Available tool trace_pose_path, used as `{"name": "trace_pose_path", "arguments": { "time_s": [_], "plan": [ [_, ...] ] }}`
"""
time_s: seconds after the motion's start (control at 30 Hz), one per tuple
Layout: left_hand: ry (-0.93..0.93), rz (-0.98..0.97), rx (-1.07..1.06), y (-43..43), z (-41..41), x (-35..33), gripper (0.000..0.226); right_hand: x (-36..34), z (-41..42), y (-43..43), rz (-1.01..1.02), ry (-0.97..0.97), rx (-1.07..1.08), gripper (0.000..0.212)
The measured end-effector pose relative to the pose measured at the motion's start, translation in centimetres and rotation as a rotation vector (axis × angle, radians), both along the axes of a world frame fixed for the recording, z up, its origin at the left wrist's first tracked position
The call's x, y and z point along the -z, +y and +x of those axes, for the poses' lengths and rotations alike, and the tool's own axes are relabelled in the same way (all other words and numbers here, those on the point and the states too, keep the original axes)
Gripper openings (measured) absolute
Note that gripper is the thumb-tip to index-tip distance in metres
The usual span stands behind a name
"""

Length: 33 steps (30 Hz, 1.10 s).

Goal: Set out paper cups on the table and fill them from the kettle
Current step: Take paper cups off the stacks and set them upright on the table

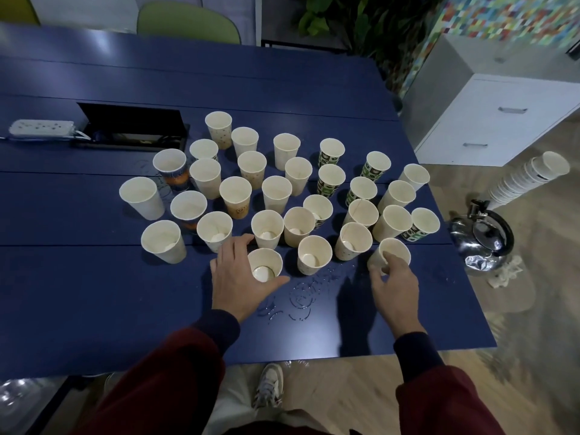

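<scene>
Setting out paper cups.
Right hand pinches the tilted cup, likely light and crushable, near its stiffer rim; left hand, spread loose, flanks the near cup.

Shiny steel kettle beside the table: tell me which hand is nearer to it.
Right. The right hand grips a white paper cup just left of the shiny steel kettle; the left hand lies by another cup, farther left.

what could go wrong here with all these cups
1. The cups stand packed close; the right hand gripping the corner cup, or the left hand by the front cup, could tip a neighbour.
2. Spilled water lies on the table; a bigger spill might reach the power strip.
</scene>
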<state>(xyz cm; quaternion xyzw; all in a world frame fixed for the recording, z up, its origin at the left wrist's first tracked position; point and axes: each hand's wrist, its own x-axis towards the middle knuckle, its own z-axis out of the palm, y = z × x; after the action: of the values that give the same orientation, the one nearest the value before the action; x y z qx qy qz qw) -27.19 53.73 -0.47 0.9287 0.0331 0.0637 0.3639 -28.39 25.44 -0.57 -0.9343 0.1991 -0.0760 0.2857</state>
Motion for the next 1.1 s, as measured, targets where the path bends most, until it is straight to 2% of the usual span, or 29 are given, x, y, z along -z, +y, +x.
{"name": "trace_pose_path", "arguments": {
  "time_s": [0.13, 0.27, 0.4, 0.73, 1.1],
  "plan": [
    [-0.196, -0.064, 0.026, -0.6, 0.8, -2.1, 0.081, -0.4, -0.1, 1.2, 0.048, -0.110, 0.080, 0.032],
    [-0.275, -0.145, 0.135, -2.1, 3.3, -4.3, 0.063, -1.9, 0.6, 2.5, 0.095, -0.153, 0.080, 0.020],
    [-0.235, -0.201, 0.314, -3.9, 5.9, -5.5, 0.044, -4.1, 1.2, 2.8, 0.117, -0.170, 0.061, 0.014],
    [-0.122, -0.130, 0.560, -9.0, 10.5, -6.7, 0.018, -6.4, 1.9, -0.2, 0.113, -0.219, 0.139, 0.007],
    [-0.136, -0.157, 0.670, -20.3, 13.5, -9.0, 0.014, -7.1, 3.8, -10.6, 0.162, -0.279, 0.222, 0.005]
  ]
}}
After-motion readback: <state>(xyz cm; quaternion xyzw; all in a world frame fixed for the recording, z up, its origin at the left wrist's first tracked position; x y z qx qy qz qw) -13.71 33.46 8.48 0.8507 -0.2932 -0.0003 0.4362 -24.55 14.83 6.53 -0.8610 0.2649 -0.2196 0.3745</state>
